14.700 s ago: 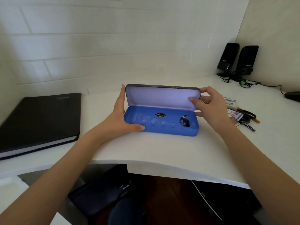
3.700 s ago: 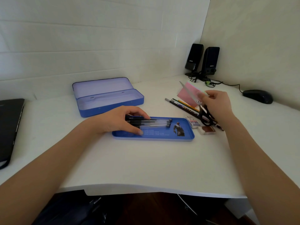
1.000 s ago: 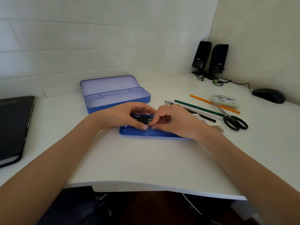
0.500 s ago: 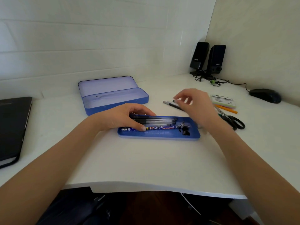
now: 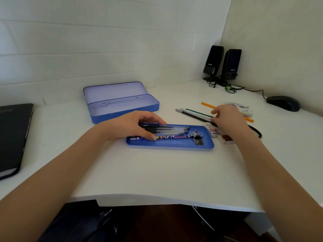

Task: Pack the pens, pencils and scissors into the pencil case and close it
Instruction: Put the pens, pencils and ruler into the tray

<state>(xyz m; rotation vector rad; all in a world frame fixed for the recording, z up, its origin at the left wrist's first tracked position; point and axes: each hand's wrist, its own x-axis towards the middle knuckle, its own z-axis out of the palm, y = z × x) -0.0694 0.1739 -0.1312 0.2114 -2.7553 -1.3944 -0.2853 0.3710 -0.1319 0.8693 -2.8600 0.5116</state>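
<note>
The blue pencil case (image 5: 120, 109) lies open and empty at the back of the desk. Its flat blue tray insert (image 5: 206, 145) sits nearer me and holds several black pens (image 5: 174, 129) and a patterned pencil (image 5: 176, 137). My left hand (image 5: 132, 125) grips the left ends of the pens between thumb and fingers. My right hand (image 5: 227, 120) reaches over the loose pencils to the right of the tray: a dark one (image 5: 188, 114), a green one (image 5: 197, 112) and an orange one (image 5: 208, 105). Its fingers curl down onto them, fingertips hidden. A black scissors handle (image 5: 256, 131) shows behind that wrist.
Two erasers (image 5: 212, 131) lie just right of the tray, and a sticky-note pack (image 5: 243, 109) lies farther right. Two black speakers (image 5: 222, 64) with cables stand in the corner, beside a mouse (image 5: 283, 103). A black notebook (image 5: 12, 137) lies at the far left.
My right hand has left the tray and moved right and down onto the loose pencils. My left hand has stayed on the pens. The patterned pencil now lies in the tray.
</note>
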